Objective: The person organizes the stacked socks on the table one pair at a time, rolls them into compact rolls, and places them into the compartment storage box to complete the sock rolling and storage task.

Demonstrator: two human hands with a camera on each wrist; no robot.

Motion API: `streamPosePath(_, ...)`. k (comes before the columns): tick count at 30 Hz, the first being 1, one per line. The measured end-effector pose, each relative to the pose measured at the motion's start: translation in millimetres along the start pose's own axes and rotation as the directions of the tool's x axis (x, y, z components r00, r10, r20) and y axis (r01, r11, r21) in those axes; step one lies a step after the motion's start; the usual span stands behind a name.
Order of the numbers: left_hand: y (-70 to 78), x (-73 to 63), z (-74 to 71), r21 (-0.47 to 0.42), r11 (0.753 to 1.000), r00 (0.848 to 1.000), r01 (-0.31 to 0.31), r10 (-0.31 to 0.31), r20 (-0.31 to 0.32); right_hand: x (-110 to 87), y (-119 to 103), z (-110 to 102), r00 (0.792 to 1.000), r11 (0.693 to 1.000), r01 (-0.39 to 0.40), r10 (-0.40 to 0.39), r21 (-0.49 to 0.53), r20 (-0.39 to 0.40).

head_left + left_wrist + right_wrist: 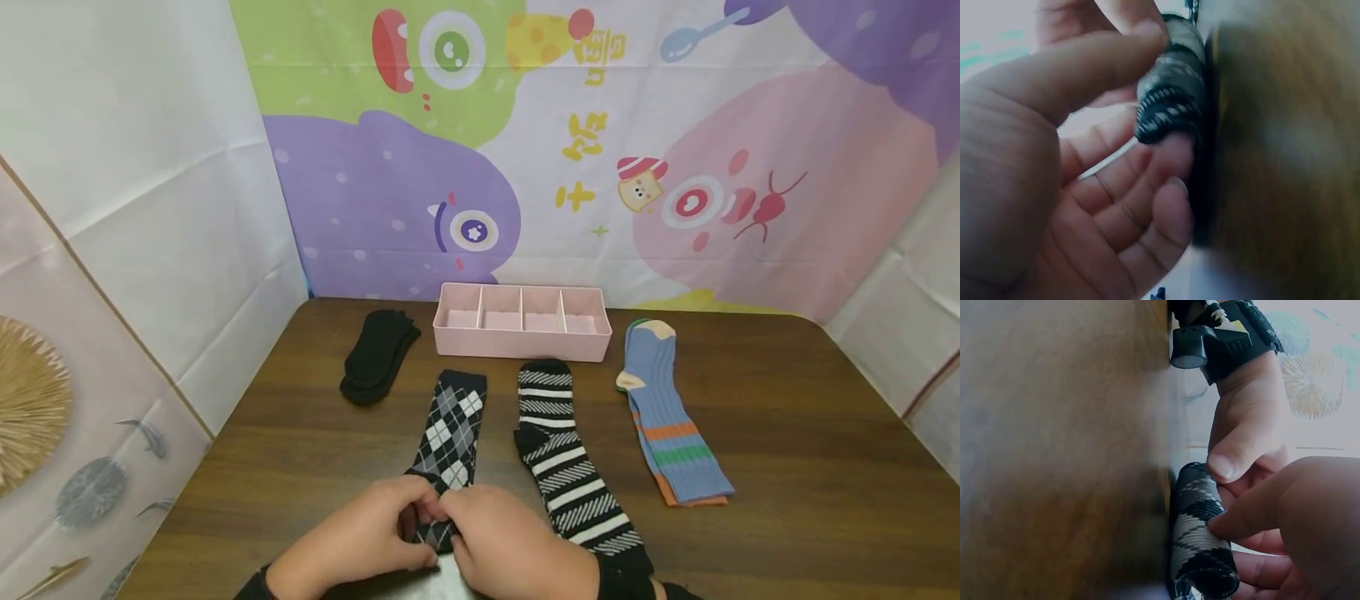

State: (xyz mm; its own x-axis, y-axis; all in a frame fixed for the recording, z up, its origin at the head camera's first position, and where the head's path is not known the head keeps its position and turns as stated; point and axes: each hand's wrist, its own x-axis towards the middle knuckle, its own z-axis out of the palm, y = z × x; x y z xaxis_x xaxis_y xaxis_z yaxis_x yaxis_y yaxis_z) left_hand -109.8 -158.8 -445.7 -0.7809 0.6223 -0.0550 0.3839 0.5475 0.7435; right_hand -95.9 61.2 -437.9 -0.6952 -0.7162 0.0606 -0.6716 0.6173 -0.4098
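A black, grey and white argyle sock [452,425] lies lengthwise on the table, its near end folded over on itself. My left hand [360,533] grips the left side of that folded end, and my right hand [513,537] holds the right side, the hands meeting over it. In the left wrist view, fingers curl under the rolled edge of the argyle sock [1169,94]. From the right wrist, the fold of the argyle sock [1197,534] shows as a roll along the table, with thumbs on it and fingers behind.
A pink four-slot box [521,343] stands at the back of the wooden table [285,467]. Folded black socks [380,357] lie back left. Striped black-and-white socks [577,479] lie right of the argyle one, partly under my right forearm. Blue socks [667,417] lie farther right.
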Motion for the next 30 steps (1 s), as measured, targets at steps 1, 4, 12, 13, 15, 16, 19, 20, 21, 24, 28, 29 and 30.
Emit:
streamPosePath(1, -0.2, -0.5, -0.2, 0.002, 1.000, 1.000, -0.009, 0.009, -0.008, -0.1, 0.1, 0.3, 1.000, 1.000, -0.013, 0.013, 0.025, 0.002)
streamPosePath(4, 0.0, -2.4, -0.1, 0.036, 0.998, 0.999, -0.042, 0.043, -0.027, -0.4, 0.1, 0.8, 0.999, 0.998, -0.039, 0.038, 0.054, 0.013)
streamPosePath(12, 0.8, -3.7, 0.4, 0.158, 0.986, 0.996, -0.062, 0.070, -0.046, 0.8, 4.0, 3.2, 0.991, 0.958, -0.132, 0.130, 0.253, 0.025)
streamPosePath(13, 0.8, -3.1, 0.0, 0.166, 0.984, 0.997, -0.060, 0.068, -0.040, 0.9, 5.1, 4.0, 0.991, 0.950, -0.135, 0.137, 0.281, 0.015)
streamPosePath(15, 1.0, -1.9, -0.6, 0.170, 0.984, 0.998, -0.048, 0.054, -0.029, 1.3, 7.5, 5.0, 0.989, 0.933, -0.142, 0.149, 0.331, 0.003)
streamPosePath(16, 1.0, -1.3, -0.6, 0.174, 0.984, 0.999, -0.041, 0.046, -0.023, 1.5, 8.5, 5.2, 0.988, 0.926, -0.147, 0.156, 0.347, 0.004)
streamPosePath(19, 1.6, 0.4, -0.8, 0.153, 0.988, 1.000, 0.001, 0.000, -0.006, 2.1, 10.4, 4.9, 0.988, 0.934, -0.148, 0.156, 0.326, 0.002)
streamPosePath(20, 1.9, 0.6, -0.4, 0.146, 0.989, 1.000, 0.014, -0.014, -0.002, 2.2, 10.7, 4.7, 0.989, 0.946, -0.142, 0.149, 0.290, -0.003)
streamPosePath(21, 2.2, 0.9, -0.1, 0.139, 0.990, 1.000, 0.027, -0.027, 0.000, 2.2, 10.8, 4.6, 0.990, 0.961, -0.130, 0.138, 0.244, -0.013)
streamPosePath(24, 3.6, 1.0, 1.1, 0.103, 0.994, 0.999, 0.048, -0.048, 0.005, 2.0, 10.3, 4.7, 0.994, 0.991, -0.082, 0.089, 0.103, -0.067)
streamPosePath(28, 5.3, 0.4, 1.9, 0.060, 0.997, 0.999, 0.046, -0.047, 0.008, 0.9, 7.3, 3.9, 0.993, 0.999, -0.021, 0.017, -0.032, -0.119)
streamPosePath(29, 5.6, 0.5, 1.8, 0.057, 0.997, 0.999, 0.048, -0.048, 0.010, 0.3, 6.2, 3.3, 0.993, 0.998, -0.011, 0.004, -0.059, -0.119)
streamPosePath(30, 6.0, 0.6, 1.6, 0.054, 0.997, 0.998, 0.053, -0.054, 0.015, -0.2, 5.2, 2.6, 0.993, 0.996, -0.001, -0.010, -0.088, -0.116)
